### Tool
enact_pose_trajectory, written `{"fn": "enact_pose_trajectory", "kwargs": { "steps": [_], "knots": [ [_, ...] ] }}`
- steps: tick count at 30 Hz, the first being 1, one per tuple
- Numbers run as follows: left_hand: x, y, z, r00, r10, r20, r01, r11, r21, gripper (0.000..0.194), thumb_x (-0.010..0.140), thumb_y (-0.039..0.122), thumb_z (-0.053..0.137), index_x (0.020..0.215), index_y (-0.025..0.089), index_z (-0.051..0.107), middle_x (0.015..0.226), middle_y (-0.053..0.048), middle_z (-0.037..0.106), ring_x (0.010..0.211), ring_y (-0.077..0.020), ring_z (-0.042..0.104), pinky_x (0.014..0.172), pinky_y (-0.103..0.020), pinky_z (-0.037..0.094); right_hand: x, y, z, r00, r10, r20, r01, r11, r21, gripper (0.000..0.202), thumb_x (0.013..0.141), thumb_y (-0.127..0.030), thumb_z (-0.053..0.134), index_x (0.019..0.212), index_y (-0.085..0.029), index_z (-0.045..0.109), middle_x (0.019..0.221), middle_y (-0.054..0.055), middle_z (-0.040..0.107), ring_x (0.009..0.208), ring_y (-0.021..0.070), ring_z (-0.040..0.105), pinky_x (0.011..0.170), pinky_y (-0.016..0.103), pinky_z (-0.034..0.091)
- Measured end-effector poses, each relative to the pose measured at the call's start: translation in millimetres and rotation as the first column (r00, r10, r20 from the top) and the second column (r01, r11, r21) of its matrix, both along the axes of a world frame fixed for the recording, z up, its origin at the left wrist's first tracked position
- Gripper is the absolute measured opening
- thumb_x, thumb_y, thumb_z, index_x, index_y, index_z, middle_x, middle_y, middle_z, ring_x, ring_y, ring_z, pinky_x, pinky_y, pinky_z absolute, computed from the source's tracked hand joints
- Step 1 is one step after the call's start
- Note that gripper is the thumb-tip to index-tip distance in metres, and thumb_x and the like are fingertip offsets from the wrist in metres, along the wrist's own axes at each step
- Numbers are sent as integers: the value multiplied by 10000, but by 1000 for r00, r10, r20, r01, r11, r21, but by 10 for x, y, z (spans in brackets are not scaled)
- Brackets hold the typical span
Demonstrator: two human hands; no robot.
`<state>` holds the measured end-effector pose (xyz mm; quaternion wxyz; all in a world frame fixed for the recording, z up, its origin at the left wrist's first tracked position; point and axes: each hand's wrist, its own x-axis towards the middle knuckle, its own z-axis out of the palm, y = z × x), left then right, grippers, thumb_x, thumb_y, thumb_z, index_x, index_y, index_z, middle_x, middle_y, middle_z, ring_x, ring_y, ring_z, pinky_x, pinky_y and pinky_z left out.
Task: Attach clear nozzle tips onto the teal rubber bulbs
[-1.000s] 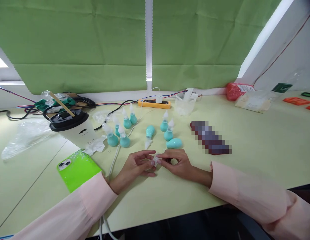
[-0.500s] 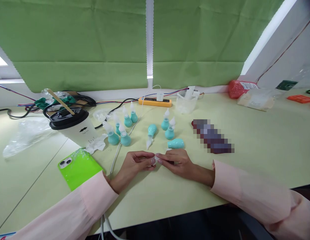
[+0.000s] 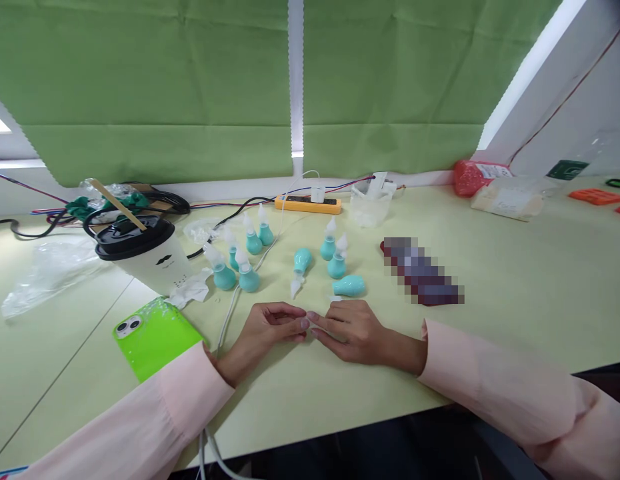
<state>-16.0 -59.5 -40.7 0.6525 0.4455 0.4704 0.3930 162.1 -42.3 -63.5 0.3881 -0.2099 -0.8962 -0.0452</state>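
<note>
My left hand [image 3: 273, 327] is closed in a pinch, fingertips on a small translucent piece [image 3: 309, 322] that is mostly hidden. From the other side, the fingertips of my right hand [image 3: 353, 333] meet the same piece. Just beyond my hands, a teal nasal aspirator [image 3: 303, 260] lies with its clear tip toward me. A teal bulb [image 3: 349, 286] is on its side above my right hand, with a clear bit by its left end. Several upright aspirators with clear tips stand at the left, including one front aspirator [image 3: 249, 277]. Two more, one being the right aspirator [image 3: 337, 267], stand behind the bulb.
A green phone [image 3: 157, 337] lies by my left sleeve, near a lidded paper cup [image 3: 150, 260] and crumpled tissue. A white cable runs beside my left hand. A dark red pixelated object [image 3: 420, 273] is at right; a power strip [image 3: 309, 205] and plastic tub [image 3: 370, 207] stand behind.
My right fingers have spread slightly around the small piece, which shows less now. The whole view has shifted a little; the things on the table stay in place.
</note>
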Motion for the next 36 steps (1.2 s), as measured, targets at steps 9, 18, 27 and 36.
{"fn": "enact_pose_trajectory", "kwargs": {
  "steps": [9,18,27,36],
  "knots": [
    [-7,-7,-14,998,-52,-41,59,976,211,226,547,193,707,749,131,628,848,-56,642,835,-188,576,790,-318,447,-42,13,13,952,-60,-300,-157,745,-648,230,676,-274,601,846,-121,630,577,10,552,471,72,447,423,194,386],
    [11,-27,-5,994,-11,-111,41,962,269,226,543,213,704,744,136,634,808,-51,646,792,-181,578,753,-305,456,-46,-22,34,949,-67,-309,-191,657,-729,248,692,-294,584,872,-127,622,683,47,615,532,92,503,468,211,437],
    [14,-56,27,993,5,-114,21,975,222,247,557,243,696,775,145,636,842,-57,663,814,-188,595,755,-289,461,-54,-18,48,914,-133,-382,-249,559,-791,272,644,-319,623,841,-132,637,668,36,627,546,101,537,466,214,458],
    [-5,-27,-22,996,-56,-66,70,969,239,249,568,207,694,798,138,628,875,-63,655,851,-194,585,792,-306,450,-57,-7,37,892,-153,-426,-296,514,-805,247,624,-302,646,802,-131,647,653,32,629,539,95,536,486,219,467]
  ]
}}
